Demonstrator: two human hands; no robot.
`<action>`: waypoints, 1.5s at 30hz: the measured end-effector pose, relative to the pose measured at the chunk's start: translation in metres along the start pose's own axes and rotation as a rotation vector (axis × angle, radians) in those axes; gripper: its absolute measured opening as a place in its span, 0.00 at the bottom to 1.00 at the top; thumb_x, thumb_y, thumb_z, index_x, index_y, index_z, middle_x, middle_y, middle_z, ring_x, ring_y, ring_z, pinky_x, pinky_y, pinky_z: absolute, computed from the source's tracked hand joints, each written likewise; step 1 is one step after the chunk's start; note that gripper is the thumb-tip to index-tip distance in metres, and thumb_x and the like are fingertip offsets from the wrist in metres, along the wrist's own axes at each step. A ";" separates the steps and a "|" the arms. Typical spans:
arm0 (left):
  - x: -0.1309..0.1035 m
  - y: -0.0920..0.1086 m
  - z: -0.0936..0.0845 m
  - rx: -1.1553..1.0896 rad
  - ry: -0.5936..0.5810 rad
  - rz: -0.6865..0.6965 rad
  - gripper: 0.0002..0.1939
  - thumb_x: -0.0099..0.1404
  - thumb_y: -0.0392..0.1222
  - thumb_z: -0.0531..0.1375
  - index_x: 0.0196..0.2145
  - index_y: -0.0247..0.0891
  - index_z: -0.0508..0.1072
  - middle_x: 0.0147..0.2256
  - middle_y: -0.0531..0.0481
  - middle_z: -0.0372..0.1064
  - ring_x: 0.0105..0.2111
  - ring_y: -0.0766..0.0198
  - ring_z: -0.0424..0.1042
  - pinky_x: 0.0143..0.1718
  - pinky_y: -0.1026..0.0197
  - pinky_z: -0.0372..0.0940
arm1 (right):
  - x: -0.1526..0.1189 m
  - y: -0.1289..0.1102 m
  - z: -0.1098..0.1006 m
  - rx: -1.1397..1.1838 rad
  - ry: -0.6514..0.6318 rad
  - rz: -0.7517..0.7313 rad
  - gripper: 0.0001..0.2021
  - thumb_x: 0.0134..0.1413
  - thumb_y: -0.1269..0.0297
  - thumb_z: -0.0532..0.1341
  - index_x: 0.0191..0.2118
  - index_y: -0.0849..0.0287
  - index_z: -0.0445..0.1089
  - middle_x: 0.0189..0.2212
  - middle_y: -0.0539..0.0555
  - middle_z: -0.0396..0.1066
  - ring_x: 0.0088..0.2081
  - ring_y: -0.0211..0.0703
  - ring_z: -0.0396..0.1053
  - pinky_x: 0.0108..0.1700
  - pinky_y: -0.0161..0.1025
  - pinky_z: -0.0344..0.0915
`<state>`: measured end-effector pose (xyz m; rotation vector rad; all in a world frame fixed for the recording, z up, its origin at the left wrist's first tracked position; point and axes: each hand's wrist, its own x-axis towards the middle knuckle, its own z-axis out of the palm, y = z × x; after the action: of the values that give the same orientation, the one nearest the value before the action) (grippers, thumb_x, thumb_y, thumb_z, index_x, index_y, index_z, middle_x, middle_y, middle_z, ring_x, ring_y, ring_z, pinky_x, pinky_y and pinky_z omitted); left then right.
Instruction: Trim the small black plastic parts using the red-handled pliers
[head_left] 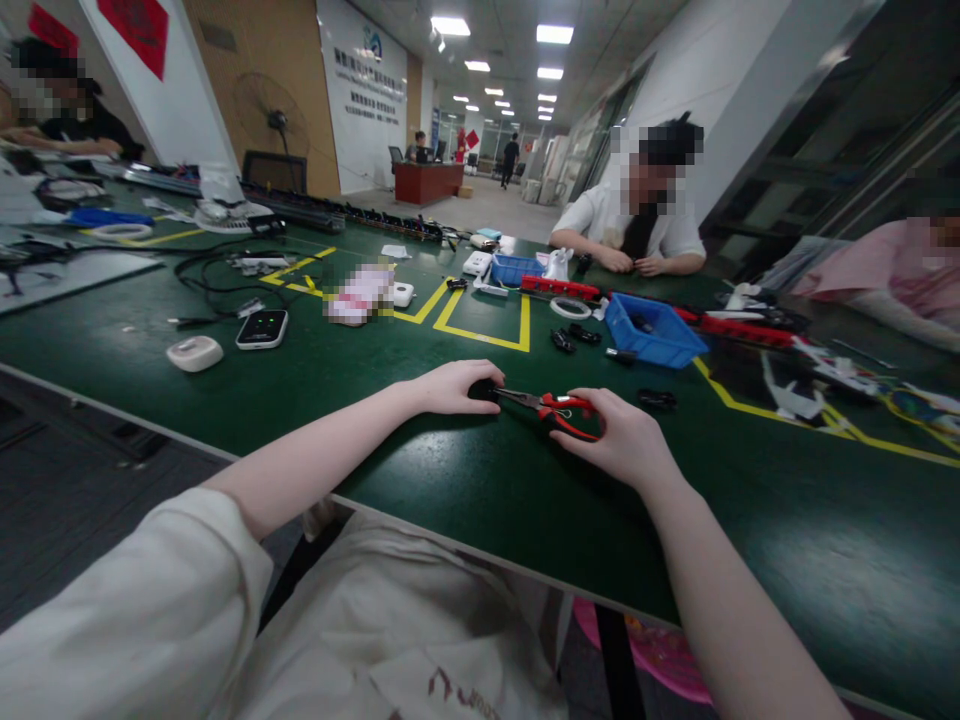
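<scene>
Fingers of my right hand (pixel 626 435) are wrapped round the red and black handles of needle-nose pliers (pixel 551 407). Their jaws point left and reach a small black piece (pixel 486 389), which my left hand (pixel 459 388) pinches between thumb and fingers. The piece is mostly covered, so I cannot make out its kind. Both hands are just above the green tabletop (pixel 420 470), near its front edge. To the right of the pliers lies a coiled black cable (pixel 657 399).
A blue bin (pixel 652 332) with dark parts stands beyond my right hand, with black cable bundles (pixel 574 337) beside it. At left are a white round-cornered case (pixel 194 353) and a small device with lit dots (pixel 262 328). A co-worker (pixel 634 220) sits across the table.
</scene>
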<state>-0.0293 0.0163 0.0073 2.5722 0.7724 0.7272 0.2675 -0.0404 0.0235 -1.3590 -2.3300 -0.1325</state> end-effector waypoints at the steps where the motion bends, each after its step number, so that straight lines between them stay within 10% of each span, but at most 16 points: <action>1: 0.000 0.000 0.000 0.000 0.001 -0.002 0.19 0.64 0.47 0.65 0.49 0.36 0.71 0.51 0.42 0.72 0.51 0.54 0.72 0.53 0.54 0.66 | 0.000 0.000 0.000 -0.015 0.008 -0.006 0.26 0.51 0.46 0.66 0.51 0.56 0.69 0.45 0.58 0.75 0.42 0.55 0.75 0.40 0.47 0.71; 45: 0.001 -0.006 0.002 -0.067 0.005 0.026 0.15 0.63 0.46 0.66 0.45 0.37 0.74 0.52 0.41 0.71 0.53 0.53 0.71 0.56 0.52 0.64 | 0.000 0.000 -0.001 -0.032 0.110 -0.122 0.26 0.52 0.51 0.66 0.54 0.57 0.67 0.46 0.58 0.74 0.43 0.54 0.74 0.40 0.46 0.70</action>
<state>-0.0300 0.0210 0.0036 2.5258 0.7048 0.7552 0.2679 -0.0408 0.0247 -1.1935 -2.3269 -0.2756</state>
